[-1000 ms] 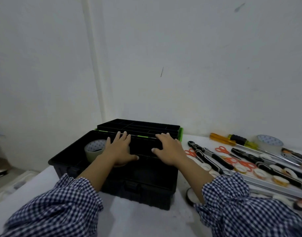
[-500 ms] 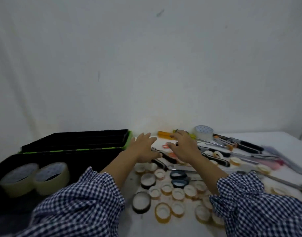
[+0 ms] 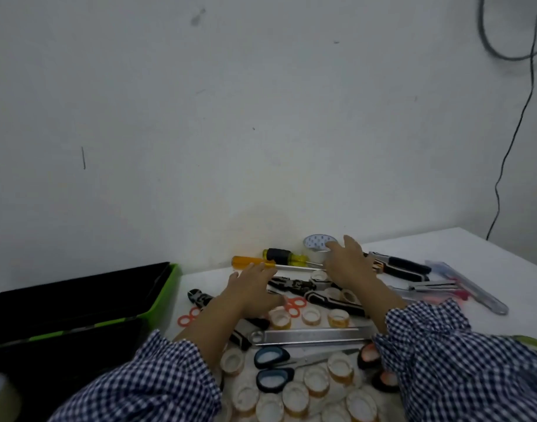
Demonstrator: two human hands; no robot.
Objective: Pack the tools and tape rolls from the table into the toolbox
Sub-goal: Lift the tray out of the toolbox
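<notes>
I saw both arms stretched forward; left hand hovered flat and empty over the pliers; right hand splayed wide, empty, beside the tape roll.

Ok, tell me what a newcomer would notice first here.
The left hand and right hand hover open over a clutter of hand tools mid-table. Dozens of small amber tape rolls crowd the near edge beside blue-handled scissors. The open black toolbox with a green rim sits at left.
</notes>
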